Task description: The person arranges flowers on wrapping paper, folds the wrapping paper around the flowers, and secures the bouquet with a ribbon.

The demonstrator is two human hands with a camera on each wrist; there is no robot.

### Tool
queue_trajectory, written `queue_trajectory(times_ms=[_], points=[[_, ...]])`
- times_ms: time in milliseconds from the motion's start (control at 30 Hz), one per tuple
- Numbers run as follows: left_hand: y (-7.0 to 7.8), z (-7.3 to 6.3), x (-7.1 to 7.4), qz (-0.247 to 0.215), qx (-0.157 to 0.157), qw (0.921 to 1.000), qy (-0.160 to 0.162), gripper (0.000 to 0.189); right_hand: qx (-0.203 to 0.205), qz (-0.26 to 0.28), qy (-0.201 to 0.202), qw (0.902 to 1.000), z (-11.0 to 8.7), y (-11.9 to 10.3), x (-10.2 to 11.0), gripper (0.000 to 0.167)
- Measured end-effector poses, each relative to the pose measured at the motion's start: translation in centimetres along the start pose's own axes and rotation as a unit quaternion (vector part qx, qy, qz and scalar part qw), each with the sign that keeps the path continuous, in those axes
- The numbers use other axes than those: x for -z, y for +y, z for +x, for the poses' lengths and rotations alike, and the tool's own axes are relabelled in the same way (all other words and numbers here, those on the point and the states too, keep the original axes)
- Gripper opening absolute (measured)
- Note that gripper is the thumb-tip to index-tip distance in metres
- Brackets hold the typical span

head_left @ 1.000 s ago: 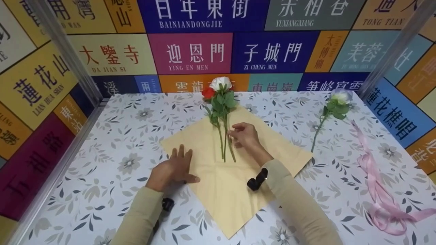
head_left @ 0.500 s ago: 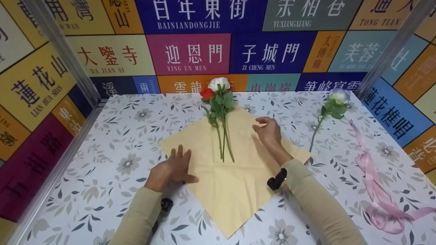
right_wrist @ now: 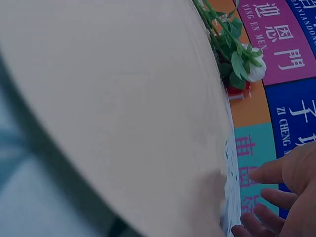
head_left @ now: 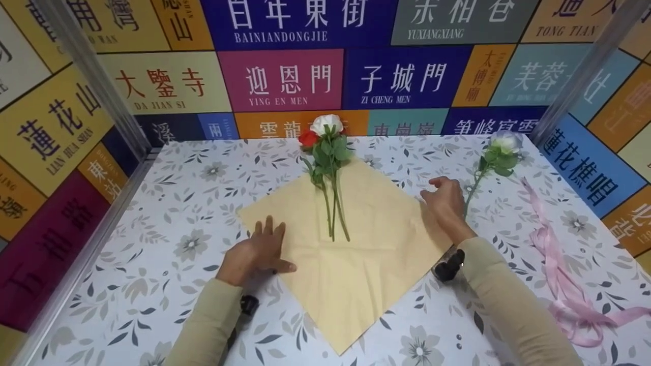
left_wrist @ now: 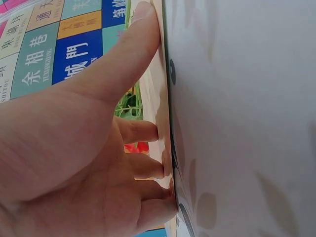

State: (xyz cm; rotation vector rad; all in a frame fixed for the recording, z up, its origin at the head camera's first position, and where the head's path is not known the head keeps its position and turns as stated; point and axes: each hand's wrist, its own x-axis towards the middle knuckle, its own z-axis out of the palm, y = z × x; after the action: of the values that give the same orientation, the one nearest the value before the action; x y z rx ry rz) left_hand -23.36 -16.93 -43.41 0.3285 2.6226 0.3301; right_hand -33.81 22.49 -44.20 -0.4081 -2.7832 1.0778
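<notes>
A square of tan wrapping paper (head_left: 356, 284) lies cornerwise on the table. A white rose (head_left: 327, 123) and a red rose (head_left: 307, 139) rest on its far part, leafy green stems pointing toward me. My left hand (head_left: 257, 251) presses the paper's left corner with spread fingers; in the left wrist view its fingertips (left_wrist: 158, 170) meet the sheet edge-on. My right hand (head_left: 445, 201) hovers at the right corner, holding nothing, fingers loosely bent. Just beyond it lies a single pale lilac-white rose (head_left: 505, 145), part of its stem hidden by that hand.
Tangled pink ribbon (head_left: 559, 284) lies on the right side of the table. A floral-patterned cloth (head_left: 193, 203) covers the tabletop. Panels with coloured signs (head_left: 287, 81) stand behind and at both sides, with clear posts (head_left: 574, 86) at the corners.
My right hand has left the stems and moved right across the paper to its right corner, near the lone rose. My left hand has stayed in place.
</notes>
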Motion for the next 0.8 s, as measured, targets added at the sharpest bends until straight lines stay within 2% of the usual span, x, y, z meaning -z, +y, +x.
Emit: queue_trajectory(times_ms=[333, 600, 700, 800], points=[[0.1, -0.1, 0.1, 0.002, -0.001, 1.0000, 0.004, 0.105, -0.023, -0.031, 0.000, 0.9993, 1.3, 2.6, 3.2, 0.050], [-0.1, -0.5, 0.0, -0.024, -0.009, 0.9996, 0.011, 0.103, -0.054, -0.099, -0.051, 0.9923, 1.8, 4.1, 4.7, 0.062], [0.0, -0.7, 0.1, -0.034, -0.005, 0.9994, 0.011, 0.102, -0.057, -0.110, -0.058, 0.9906, 1.8, 4.5, 5.1, 0.051], [0.1, -0.6, 0.1, -0.034, 0.002, 0.9994, 0.009, 0.102, -0.063, -0.080, -0.069, 0.9924, 1.8, 5.1, 5.4, 0.026]])
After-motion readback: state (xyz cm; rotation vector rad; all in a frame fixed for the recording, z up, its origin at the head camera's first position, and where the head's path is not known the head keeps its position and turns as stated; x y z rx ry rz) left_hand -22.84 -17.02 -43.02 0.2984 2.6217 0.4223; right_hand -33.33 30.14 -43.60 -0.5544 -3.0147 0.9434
